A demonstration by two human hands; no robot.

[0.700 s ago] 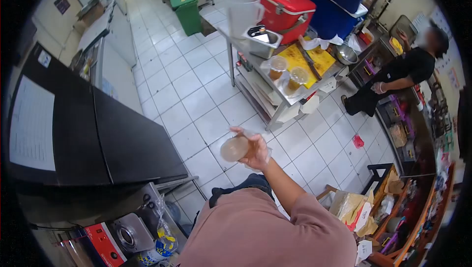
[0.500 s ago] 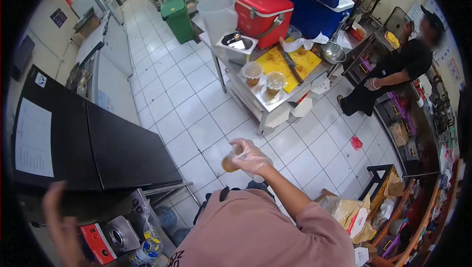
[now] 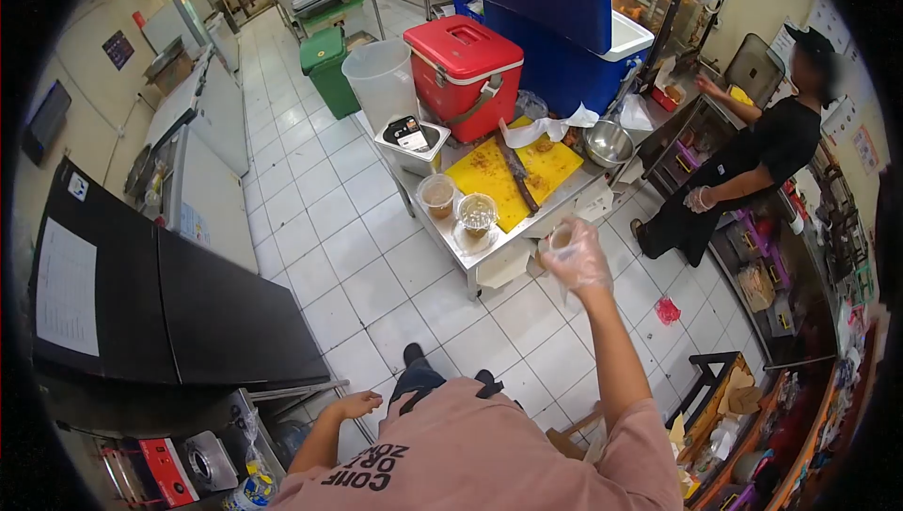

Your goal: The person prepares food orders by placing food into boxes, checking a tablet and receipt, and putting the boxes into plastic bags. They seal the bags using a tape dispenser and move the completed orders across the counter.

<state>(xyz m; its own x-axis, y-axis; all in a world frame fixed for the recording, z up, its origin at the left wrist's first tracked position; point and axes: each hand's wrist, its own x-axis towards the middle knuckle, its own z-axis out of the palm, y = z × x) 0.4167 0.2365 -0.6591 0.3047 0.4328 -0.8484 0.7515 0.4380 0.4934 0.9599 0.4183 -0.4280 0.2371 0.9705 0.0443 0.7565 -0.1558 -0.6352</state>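
The steel counter is carrying the yellow cutting board, and from this board I am telling every place. Behind the board, the large blue cooler is standing with its lid raised. To the right of the board, well apart, a person in black is standing. Behind it on the left, the red cooler is resting with its lid down, and farther left the clear plastic pitcher is standing. To the right of the board, the steel bowl is sitting. On the board, the stained knife is lying flat, probably so that it is staying within easy reach.

On the near left side of the board, two plastic cups are standing upright, perhaps near the edge for easy taking. Nearer than the board, before its right part, the gloved right hand is holding another cup; its fingers are clamping around the cup's side, likely for a steady grip, and the glove is probably keeping it clean. Well nearer than the board, the bare left hand is hanging free, its fingers extending loosely around nothing.
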